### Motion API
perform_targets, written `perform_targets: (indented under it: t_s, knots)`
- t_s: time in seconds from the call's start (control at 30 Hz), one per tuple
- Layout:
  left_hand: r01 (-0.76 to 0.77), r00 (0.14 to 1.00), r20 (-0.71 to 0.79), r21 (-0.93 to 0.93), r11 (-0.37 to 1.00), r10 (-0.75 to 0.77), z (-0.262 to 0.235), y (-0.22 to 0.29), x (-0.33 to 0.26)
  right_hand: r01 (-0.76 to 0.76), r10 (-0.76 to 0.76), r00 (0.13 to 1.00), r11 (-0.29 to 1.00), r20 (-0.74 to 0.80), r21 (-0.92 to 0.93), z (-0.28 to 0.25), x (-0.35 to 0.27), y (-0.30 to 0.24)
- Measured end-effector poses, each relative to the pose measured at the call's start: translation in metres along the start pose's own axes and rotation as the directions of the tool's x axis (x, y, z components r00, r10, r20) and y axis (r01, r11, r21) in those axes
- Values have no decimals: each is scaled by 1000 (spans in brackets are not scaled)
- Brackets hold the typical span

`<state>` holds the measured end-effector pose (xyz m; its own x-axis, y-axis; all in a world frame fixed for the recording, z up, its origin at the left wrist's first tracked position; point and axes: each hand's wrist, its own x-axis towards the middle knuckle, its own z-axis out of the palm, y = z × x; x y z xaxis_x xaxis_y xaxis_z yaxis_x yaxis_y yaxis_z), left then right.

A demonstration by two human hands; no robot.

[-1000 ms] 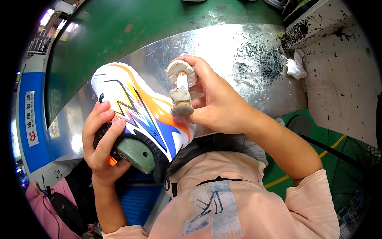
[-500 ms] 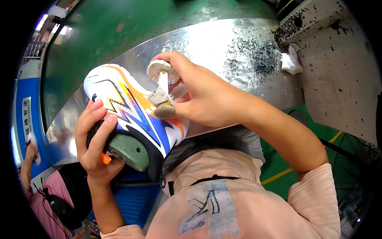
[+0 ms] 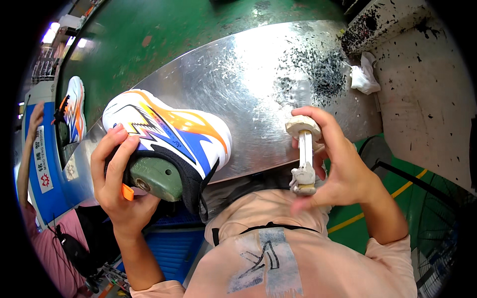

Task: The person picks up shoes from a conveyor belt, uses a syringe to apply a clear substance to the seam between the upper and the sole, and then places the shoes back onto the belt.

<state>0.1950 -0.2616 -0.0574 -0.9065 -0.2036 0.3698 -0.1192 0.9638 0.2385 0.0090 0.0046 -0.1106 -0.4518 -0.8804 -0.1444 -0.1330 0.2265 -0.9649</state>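
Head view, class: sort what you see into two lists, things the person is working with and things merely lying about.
In use:
- left hand gripping the sneaker on its green last
- right hand holding a white-handled tool

Lying about:
- crumpled white rag
- second sneaker at far left
- dark specks on the metal table

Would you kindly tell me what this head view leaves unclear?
- Shoe heel: hidden by the left hand and the green last.
- White tool lower tip: blurred, wrapped by the right hand.
- Second shoe near the left rim: small, bent by the lens.
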Motion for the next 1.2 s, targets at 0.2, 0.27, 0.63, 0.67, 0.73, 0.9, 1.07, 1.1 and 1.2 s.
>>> perform_targets:
  t_s: [0.2,0.27,0.63,0.67,0.73,0.9,1.07,1.1,1.2]
  knots:
    - [-1,1000,7,8,1000,1,2,1,0,-2,5,1000,995,30,-97,-6,-6,1]
    - [-3,1000,-1,18,1000,3,-4,4,-1,27,-25,999,995,21,-101,-7,-7,0]
    - [-21,999,-47,0,1000,21,6,-3,-10,-186,-271,948,-39,168,982,14,0,1]
    - [-25,998,-50,-4,1000,25,8,-4,-11,-207,-230,954,-39,193,978,14,3,-2]
    - [-23,998,-51,15,1000,24,2,0,-12,-238,-264,942,-94,206,967,19,8,-3]
    - [-26,999,-44,-5,1000,26,2,-2,-14,-227,-334,927,-140,170,964,34,19,1]
    - [-24,998,-57,-3,1000,24,4,-3,-16,-261,-230,944,-78,238,962,29,24,-5]
    - [-20,998,-56,-1,1000,20,3,-3,-16,-268,-221,944,-81,244,960,28,24,-7]
    - [-27,998,-60,5,1000,27,2,-4,-15,-239,-278,933,-10,227,971,32,25,-4]
